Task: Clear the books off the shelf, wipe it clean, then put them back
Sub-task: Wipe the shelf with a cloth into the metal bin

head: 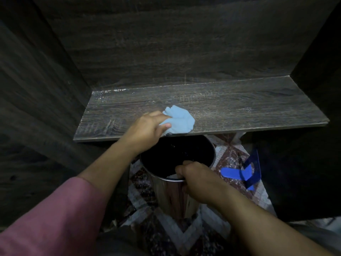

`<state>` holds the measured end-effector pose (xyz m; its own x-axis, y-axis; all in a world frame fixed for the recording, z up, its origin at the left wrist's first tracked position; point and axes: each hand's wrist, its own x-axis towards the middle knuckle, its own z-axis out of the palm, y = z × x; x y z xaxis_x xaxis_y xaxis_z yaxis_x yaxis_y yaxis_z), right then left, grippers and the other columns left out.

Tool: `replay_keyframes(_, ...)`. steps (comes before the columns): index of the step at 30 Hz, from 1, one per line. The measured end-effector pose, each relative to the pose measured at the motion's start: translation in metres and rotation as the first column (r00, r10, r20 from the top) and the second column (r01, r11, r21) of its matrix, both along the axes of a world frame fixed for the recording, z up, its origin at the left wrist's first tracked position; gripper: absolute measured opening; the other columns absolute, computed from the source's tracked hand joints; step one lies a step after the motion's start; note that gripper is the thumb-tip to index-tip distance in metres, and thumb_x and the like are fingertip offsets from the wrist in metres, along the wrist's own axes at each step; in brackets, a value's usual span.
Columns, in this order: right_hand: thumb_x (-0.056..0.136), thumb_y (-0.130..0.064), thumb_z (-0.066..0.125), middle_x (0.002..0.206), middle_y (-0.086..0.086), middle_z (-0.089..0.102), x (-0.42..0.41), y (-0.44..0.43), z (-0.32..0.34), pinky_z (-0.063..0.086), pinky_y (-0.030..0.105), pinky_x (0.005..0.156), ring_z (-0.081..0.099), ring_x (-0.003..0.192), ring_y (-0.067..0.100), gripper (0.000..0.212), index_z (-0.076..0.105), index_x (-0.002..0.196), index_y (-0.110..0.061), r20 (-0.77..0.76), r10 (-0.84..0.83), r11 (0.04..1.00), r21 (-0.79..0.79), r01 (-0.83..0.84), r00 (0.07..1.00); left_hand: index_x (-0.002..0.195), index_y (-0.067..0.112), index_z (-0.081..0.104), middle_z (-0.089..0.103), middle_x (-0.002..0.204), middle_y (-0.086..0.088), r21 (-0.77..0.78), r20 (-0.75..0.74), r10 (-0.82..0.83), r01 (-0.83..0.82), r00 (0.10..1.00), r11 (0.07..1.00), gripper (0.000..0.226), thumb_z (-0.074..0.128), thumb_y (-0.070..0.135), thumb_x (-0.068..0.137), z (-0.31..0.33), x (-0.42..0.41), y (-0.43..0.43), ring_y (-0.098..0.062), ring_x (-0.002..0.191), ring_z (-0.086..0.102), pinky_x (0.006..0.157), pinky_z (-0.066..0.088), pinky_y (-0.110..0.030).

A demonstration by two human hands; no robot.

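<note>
1. Nearest me, my right hand (197, 182) is curled tight over the near rim of the steel bin (171, 196). I judge I'm gripping it to hold it steady, tucked under the shelf's front edge, so it catches what I sweep off.
2. The bin stands upright on the patterned floor (230, 146) with its dark mouth partly beneath the board. That spot makes sense to me only as a place to catch dust.
3. Just right of the bin, and not touching it, a blue bookend (247, 172) sits on the floor. I'd say it was put there to be out of the way while the board is bare.
4. Further out, my left hand (145, 130) grips a bunched pale blue cloth (180, 120), with my fingers closed round its near end. The wad presses on the shelf right at the front lip, directly above the bin. Bunched up like this, it makes a firm pad for dragging grit over the edge.
5. The shelf (239, 109) holds no books, and none show anywhere in view. So clearing looks done and wiping is the step in hand.
6. Farthest back, white specks (108, 92) lie along the rear seam at the left corner, well apart from the cloth. I judge that corner needs a pass before any books go back.
</note>
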<state>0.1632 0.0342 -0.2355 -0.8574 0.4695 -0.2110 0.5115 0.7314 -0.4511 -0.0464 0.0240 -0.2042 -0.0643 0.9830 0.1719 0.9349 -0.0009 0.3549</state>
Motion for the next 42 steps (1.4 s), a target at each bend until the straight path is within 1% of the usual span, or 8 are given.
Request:
replay_keyframes(4,0.08,-0.004,0.052,0.104,0.012,0.056,0.003,-0.002,-0.001,0.048,0.038,0.077,0.059,0.098,0.036,0.023,0.06,0.1,-0.011,0.026,0.019,0.999,0.028,-0.02,0.999,0.105,0.015,0.066,0.06,0.096,0.0,0.01,0.085,-0.032,0.031,0.996,0.999,0.034,0.043,0.037,0.097,-0.002,0.017,-0.015,-0.016,0.089,0.056,0.075,0.038,-0.024)
replay_keyframes(9,0.078,-0.003,0.053,0.1,0.011,0.056,0.004,-0.002,-0.001,0.045,0.036,0.071,0.06,0.094,0.035,0.015,0.053,0.085,-0.016,0.018,0.01,0.999,0.038,-0.011,1.0,0.104,0.014,0.07,0.068,0.093,0.006,0.083,0.253,0.036,-0.059,0.967,0.995,0.034,0.048,0.038,0.094,0.011,0.018,-0.018,-0.005,0.087,0.058,0.072,0.036,-0.007)
replay_keyframes(13,0.078,0.0,0.052,0.099,0.01,0.055,0.005,-0.001,-0.005,0.047,0.036,0.069,0.06,0.092,0.035,0.017,0.055,0.088,-0.014,0.007,-0.008,0.999,0.04,0.007,1.0,0.114,0.015,0.07,0.068,0.103,-0.011,0.277,0.128,0.243,-0.27,0.962,0.922,0.032,0.056,0.035,0.094,0.023,-0.01,-0.003,-0.024,0.096,0.062,0.08,0.038,-0.021)
replay_keyframes(17,0.079,-0.001,0.051,0.101,0.009,0.056,0.006,0.0,-0.005,0.049,0.037,0.072,0.06,0.093,0.035,0.021,0.058,0.094,-0.014,0.007,0.0,0.999,0.05,0.0,1.0,0.123,0.022,0.066,0.064,0.109,-0.015,0.173,-0.076,0.4,-0.383,0.914,0.908,0.047,0.046,0.052,0.092,0.002,-0.026,0.011,-0.036,0.1,0.053,0.089,0.039,-0.037)
replay_keyframes(24,0.078,0.0,0.051,0.098,0.01,0.054,0.008,0.0,-0.005,0.039,0.032,0.067,0.059,0.091,0.035,0.023,0.044,0.08,-0.023,0.013,0.027,0.999,0.035,-0.027,1.0,0.125,0.024,0.063,0.061,0.124,-0.005,0.038,-0.05,0.21,-0.208,0.976,0.977,0.053,0.04,0.057,0.091,-0.012,0.001,0.011,-0.031,0.111,0.052,0.098,0.033,-0.035)
replay_keyframes(30,0.078,-0.003,0.053,0.097,0.01,0.055,0.007,-0.004,0.002,0.046,0.036,0.072,0.059,0.091,0.034,0.017,0.049,0.081,-0.02,-0.009,0.055,0.997,0.058,-0.055,0.998,0.115,0.023,0.066,0.064,0.104,0.002,0.05,0.066,0.01,-0.013,0.998,0.999,0.051,0.04,0.058,0.089,0.002,0.039,-0.02,-0.021,0.096,0.062,0.085,0.049,-0.033)
replay_keyframes(36,0.08,-0.002,0.051,0.1,0.012,0.055,0.007,-0.008,0.003,0.049,0.036,0.073,0.06,0.093,0.037,0.017,0.057,0.092,-0.012,-0.001,0.039,0.997,0.063,-0.039,0.999,0.108,0.01,0.07,0.057,0.094,-0.004,0.545,0.098,0.124,-0.158,0.987,0.823,0.033,0.059,0.037,0.092,0.031,0.054,-0.034,-0.011,0.084,0.055,0.078,0.043,-0.02)
replay_keyframes(42,0.082,-0.004,0.052,0.102,0.014,0.055,0.01,-0.008,0.008,0.042,0.033,0.071,0.059,0.093,0.036,0.016,0.058,0.095,-0.01,-0.003,0.05,0.995,0.087,-0.049,0.999,0.115,0.024,0.068,0.053,0.098,0.005,0.057,0.118,0.185,-0.193,0.976,0.98,0.043,0.052,0.053,0.087,0.012,0.039,-0.035,-0.017,0.095,0.058,0.081,0.038,-0.023)
